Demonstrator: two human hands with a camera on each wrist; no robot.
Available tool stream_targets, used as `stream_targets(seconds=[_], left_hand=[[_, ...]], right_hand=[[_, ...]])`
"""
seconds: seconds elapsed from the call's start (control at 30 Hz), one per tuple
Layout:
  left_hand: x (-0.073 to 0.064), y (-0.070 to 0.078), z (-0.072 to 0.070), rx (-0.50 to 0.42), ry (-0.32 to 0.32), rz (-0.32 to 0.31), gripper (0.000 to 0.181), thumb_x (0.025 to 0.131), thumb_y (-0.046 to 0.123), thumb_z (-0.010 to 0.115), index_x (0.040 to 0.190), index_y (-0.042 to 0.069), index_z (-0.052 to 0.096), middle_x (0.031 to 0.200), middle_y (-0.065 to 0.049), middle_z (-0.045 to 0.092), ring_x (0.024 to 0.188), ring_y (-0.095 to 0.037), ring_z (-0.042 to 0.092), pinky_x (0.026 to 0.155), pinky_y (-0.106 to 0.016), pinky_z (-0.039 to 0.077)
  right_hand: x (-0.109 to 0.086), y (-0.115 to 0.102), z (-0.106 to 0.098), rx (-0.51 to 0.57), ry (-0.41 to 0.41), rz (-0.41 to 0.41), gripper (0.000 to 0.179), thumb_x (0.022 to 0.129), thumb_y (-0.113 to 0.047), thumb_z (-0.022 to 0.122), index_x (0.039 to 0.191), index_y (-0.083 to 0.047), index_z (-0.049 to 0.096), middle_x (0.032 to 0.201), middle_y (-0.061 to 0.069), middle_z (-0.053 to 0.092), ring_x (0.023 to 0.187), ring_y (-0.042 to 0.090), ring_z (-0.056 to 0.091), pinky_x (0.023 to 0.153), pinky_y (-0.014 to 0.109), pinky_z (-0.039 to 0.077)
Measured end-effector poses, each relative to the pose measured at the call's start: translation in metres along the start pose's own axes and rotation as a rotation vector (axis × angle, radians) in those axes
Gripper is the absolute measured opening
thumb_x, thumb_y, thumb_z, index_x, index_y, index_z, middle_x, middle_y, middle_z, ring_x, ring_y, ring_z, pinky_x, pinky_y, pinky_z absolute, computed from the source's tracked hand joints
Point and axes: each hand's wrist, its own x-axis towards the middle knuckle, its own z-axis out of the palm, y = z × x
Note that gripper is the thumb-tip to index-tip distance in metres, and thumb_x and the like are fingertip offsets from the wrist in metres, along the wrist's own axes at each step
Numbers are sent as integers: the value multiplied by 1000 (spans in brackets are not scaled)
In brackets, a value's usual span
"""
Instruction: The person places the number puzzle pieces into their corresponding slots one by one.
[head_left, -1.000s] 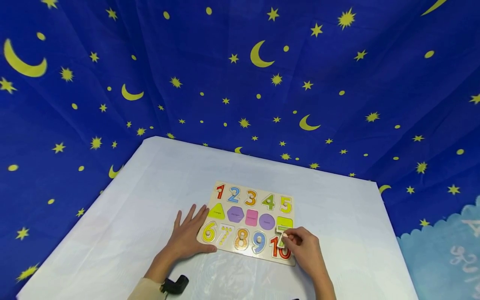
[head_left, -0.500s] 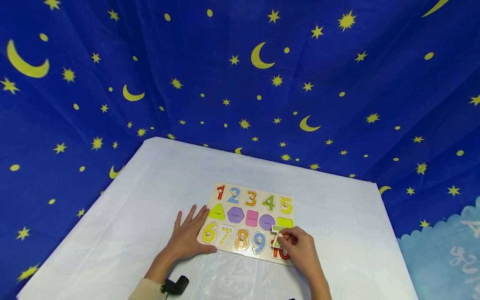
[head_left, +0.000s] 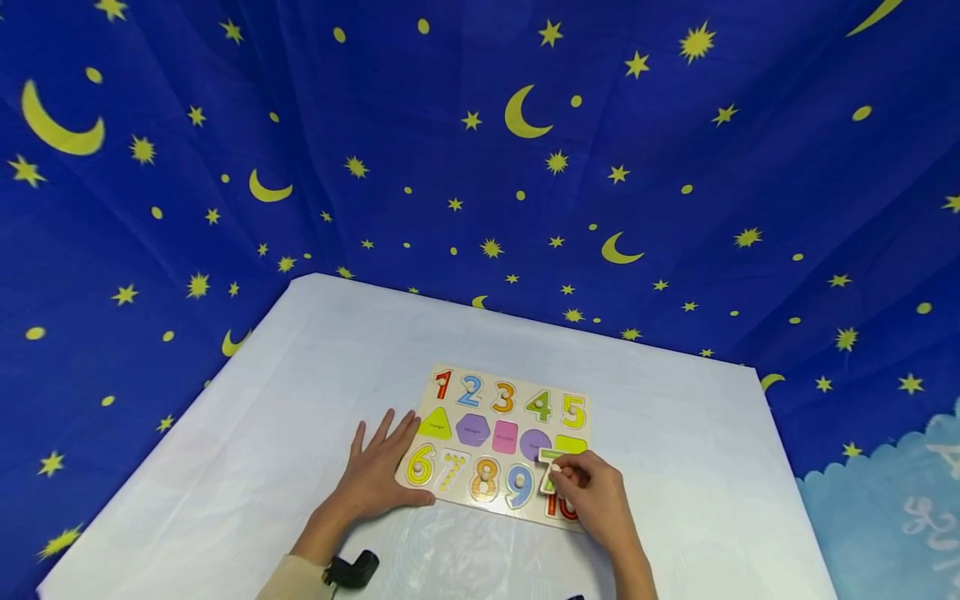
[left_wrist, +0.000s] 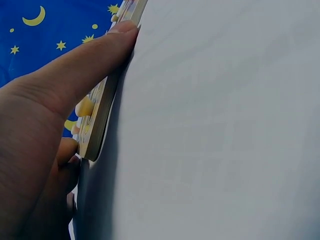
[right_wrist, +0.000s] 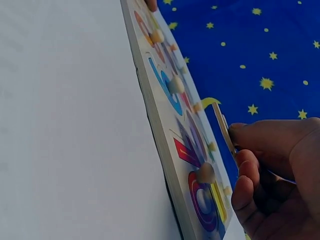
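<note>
A wooden number puzzle board (head_left: 505, 462) lies on the white table. My left hand (head_left: 371, 479) rests at its left end, fingers spread and touching the side. In the left wrist view, the thumb (left_wrist: 85, 65) lies straight along the board's near edge. My right hand (head_left: 596, 492) pinches the green number 7 piece (head_left: 547, 456) by its knob, over the red 10 (head_left: 561, 507). The right wrist view has this piece (right_wrist: 223, 125) edge-on, raised above the board. The 7 recess (head_left: 452, 469), marked with yellow dots, holds no piece. Fingers cover part of the 10.
Knobbed number pieces fill the other number slots, such as the 8 (head_left: 484, 480) and the 9 (head_left: 519, 485). Coloured shapes, including a purple hexagon (head_left: 472, 430), run between the rows. A blue star-and-moon cloth (head_left: 420, 167) hangs behind the table (head_left: 322, 350).
My right hand has moved a little to the left with the number 7 piece, from over the 10 toward the 9. My left hand has stayed at the board's side.
</note>
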Motion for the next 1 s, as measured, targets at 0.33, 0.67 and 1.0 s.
stream_targets(seconds=[0.33, 0.67, 1.0], left_hand=[[0, 0, 0, 5, -1, -10, 125, 56, 78, 70, 153, 12, 26, 157, -4, 22, 145, -31, 6, 109, -59, -7], [1, -2, 2, 17, -2, 0, 126, 56, 81, 67, 153, 13, 26, 157, -2, 22, 145, -30, 6, 109, -59, -6], [1, -1, 2, 22, -8, -5, 126, 56, 80, 68, 153, 13, 25, 158, -2, 21, 145, -29, 5, 110, -59, -7]], right_hand=[[1, -6, 6, -1, -7, -33, 13, 78, -15, 80, 88, -21, 73, 74, -8, 58, 67, 12, 53, 57, 24, 45], [2, -12, 14, 5, -37, -20, 14, 78, -16, 80, 89, -20, 72, 75, -8, 59, 69, 12, 54, 58, 23, 46], [4, -17, 19, 22, -31, -101, 15, 77, -12, 81, 87, -20, 72, 73, -9, 58, 65, 11, 53, 55, 23, 45]])
